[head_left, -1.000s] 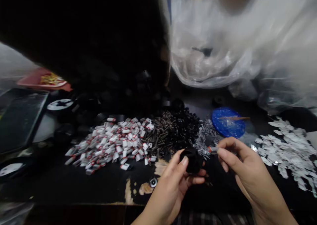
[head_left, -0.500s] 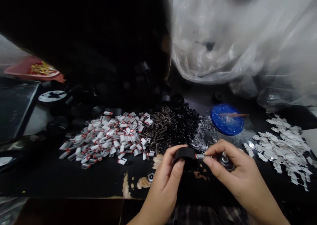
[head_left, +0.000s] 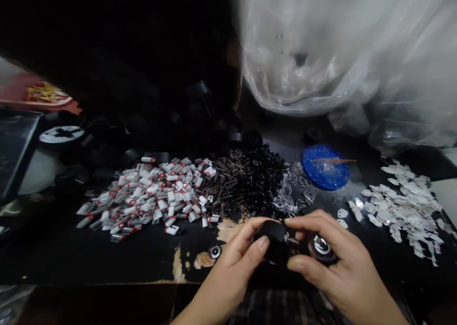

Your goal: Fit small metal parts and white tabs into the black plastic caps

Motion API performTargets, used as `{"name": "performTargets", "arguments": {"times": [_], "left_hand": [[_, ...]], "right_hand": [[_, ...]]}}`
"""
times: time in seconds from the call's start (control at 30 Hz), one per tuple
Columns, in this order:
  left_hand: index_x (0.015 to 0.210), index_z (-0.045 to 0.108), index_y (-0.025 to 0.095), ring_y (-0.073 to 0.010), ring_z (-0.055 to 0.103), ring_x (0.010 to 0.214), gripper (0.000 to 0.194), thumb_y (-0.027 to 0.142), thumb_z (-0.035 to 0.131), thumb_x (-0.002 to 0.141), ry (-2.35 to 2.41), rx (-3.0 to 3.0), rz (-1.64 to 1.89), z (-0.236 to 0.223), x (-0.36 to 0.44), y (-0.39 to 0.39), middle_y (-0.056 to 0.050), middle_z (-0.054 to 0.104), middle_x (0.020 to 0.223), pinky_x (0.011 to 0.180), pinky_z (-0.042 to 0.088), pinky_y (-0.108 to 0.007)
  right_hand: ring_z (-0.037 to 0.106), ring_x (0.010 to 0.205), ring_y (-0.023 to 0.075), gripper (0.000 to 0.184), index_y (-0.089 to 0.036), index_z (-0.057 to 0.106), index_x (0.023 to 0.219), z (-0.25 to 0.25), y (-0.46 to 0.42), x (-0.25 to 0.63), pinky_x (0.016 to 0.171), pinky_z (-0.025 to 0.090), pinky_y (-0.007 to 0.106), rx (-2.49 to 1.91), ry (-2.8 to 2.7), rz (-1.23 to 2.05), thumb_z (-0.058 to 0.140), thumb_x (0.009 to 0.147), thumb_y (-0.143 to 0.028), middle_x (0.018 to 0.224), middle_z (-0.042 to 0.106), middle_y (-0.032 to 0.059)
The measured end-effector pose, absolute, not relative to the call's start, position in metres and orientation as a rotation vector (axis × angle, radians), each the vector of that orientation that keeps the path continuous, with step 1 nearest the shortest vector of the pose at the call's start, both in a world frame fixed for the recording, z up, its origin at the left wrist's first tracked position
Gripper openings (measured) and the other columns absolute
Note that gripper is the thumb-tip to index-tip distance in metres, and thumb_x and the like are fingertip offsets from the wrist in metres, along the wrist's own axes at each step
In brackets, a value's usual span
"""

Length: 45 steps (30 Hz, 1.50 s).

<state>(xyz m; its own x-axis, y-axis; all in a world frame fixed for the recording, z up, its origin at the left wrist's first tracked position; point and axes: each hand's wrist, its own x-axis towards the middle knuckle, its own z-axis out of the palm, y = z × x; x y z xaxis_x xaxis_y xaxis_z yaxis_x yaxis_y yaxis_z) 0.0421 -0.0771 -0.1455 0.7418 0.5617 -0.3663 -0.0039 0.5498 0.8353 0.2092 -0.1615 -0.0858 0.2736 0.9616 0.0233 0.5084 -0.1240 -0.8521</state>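
a round black part (head_left: 273, 230) being gripped, a small coiled metal spring (head_left: 292, 240) jutting from its right side, a dark piece (head_left: 325, 257) with a silver tip pointing upward, sitting near the spring

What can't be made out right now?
Head view: inner end of the coil spring, hidden by the black round housing.
Head view: rear of the metal-tipped part, covered by the right grip.
Head view: left side of the red tray, cut off by the edge.
Head view: inside of the plastic bag, blurred.
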Motion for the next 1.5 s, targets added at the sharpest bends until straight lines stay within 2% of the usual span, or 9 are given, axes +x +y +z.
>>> {"name": "performTargets", "arguments": {"times": [0.1, 0.23, 0.3, 0.4, 0.5, 0.6, 0.9, 1.17, 1.5], "left_hand": [[0.11, 0.065, 0.036, -0.0183, 0.056, 0.107, 0.022, 0.04, 0.052, 0.093, 0.625, 1.021, 0.272, -0.146, 0.031, -0.075, 0.003, 0.064, 0.108, 0.093, 0.041, -0.025], [0.107, 0.067, 0.035, -0.0179, 0.056, 0.109, 0.019, 0.04, 0.056, 0.091, 0.605, 1.097, 0.141, -0.147, 0.024, -0.076, 0.003, 0.066, 0.104, 0.091, 0.043, -0.023], [0.106, 0.068, 0.035, -0.0183, 0.056, 0.111, 0.02, 0.041, 0.057, 0.091, 0.687, 0.994, 0.21, -0.15, 0.026, -0.08, 0.003, 0.065, 0.11, 0.092, 0.044, -0.024], [0.11, 0.067, 0.035, -0.0183, 0.06, 0.103, 0.025, 0.044, 0.06, 0.088, 0.841, 0.708, 0.361, -0.155, 0.034, -0.085, 0.002, 0.063, 0.119, 0.091, 0.049, -0.029], [0.111, 0.066, 0.03, -0.0177, 0.063, 0.096, 0.027, 0.04, 0.065, 0.086, 0.866, 0.548, 0.428, -0.155, 0.039, -0.088, 0.0, 0.066, 0.114, 0.088, 0.053, -0.032], [0.111, 0.065, 0.027, -0.0188, 0.063, 0.098, 0.026, 0.036, 0.064, 0.087, 0.835, 0.543, 0.471, -0.152, 0.04, -0.087, -0.002, 0.067, 0.108, 0.088, 0.055, -0.034], [0.109, 0.065, 0.029, -0.02, 0.058, 0.116, 0.018, 0.029, 0.056, 0.093, 0.761, 0.432, 0.608, -0.145, 0.055, -0.088, -0.001, 0.064, 0.12, 0.098, 0.052, -0.036], [0.106, 0.067, 0.026, -0.0202, 0.061, 0.109, 0.017, 0.028, 0.06, 0.091, 0.791, 0.377, 0.632, -0.142, 0.053, -0.089, -0.002, 0.067, 0.115, 0.093, 0.055, -0.035], [0.103, 0.073, 0.034, -0.0167, 0.063, 0.109, 0.018, 0.033, 0.065, 0.087, 0.81, 0.36, 0.543, -0.144, 0.046, -0.092, 0.001, 0.07, 0.113, 0.082, 0.055, -0.021]], "right_hand": [[0.058, 0.078, 0.0136, 0.021, -0.026, 0.068, 0.096, -0.084, -0.165, 0.211, 0.07, 0.045, 0.023, -1.691, -1.098, 1.263, 0.062, 0.088, -0.045, 0.085, 0.064, -0.0018], [0.057, 0.075, 0.0139, 0.023, -0.02, 0.066, 0.079, -0.09, -0.167, 0.21, 0.069, 0.044, 0.024, -1.703, -0.998, 1.352, 0.065, 0.085, -0.042, 0.078, 0.063, -0.0012], [0.057, 0.077, 0.0154, 0.019, -0.021, 0.068, 0.083, -0.095, -0.165, 0.212, 0.071, 0.043, 0.026, -1.771, -1.084, 1.24, 0.061, 0.089, -0.038, 0.079, 0.065, -0.0003], [0.054, 0.079, 0.0186, 0.014, -0.025, 0.069, 0.093, -0.107, -0.159, 0.216, 0.075, 0.038, 0.032, -2.072, -1.337, 0.773, 0.055, 0.093, -0.029, 0.087, 0.066, 0.0008], [0.049, 0.075, 0.0195, 0.01, -0.022, 0.067, 0.093, -0.122, -0.15, 0.218, 0.075, 0.032, 0.036, -2.251, -1.635, 0.354, 0.057, 0.092, -0.022, 0.089, 0.065, 0.0025], [0.05, 0.072, 0.0194, 0.009, -0.019, 0.065, 0.087, -0.13, -0.142, 0.216, 0.073, 0.03, 0.037, -2.254, -1.835, 0.217, 0.057, 0.091, -0.02, 0.084, 0.063, 0.0034], [0.054, 0.078, 0.0159, 0.01, -0.027, 0.066, 0.093, -0.114, -0.149, 0.204, 0.073, 0.038, 0.03, -1.879, -1.424, 0.605, 0.058, 0.093, -0.021, 0.081, 0.063, -0.0027], [0.057, 0.084, 0.0162, 0.019, -0.022, 0.062, 0.105, -0.118, -0.15, 0.198, 0.077, 0.037, 0.035, -1.806, -1.65, 0.214, 0.062, 0.089, -0.011, 0.09, 0.065, 0.0007], [0.056, 0.085, 0.014, 0.017, -0.022, 0.061, 0.102, -0.101, -0.145, 0.194, 0.077, 0.039, 0.033, -1.706, -1.594, 0.269, 0.062, 0.088, -0.012, 0.087, 0.062, -0.001]]}}
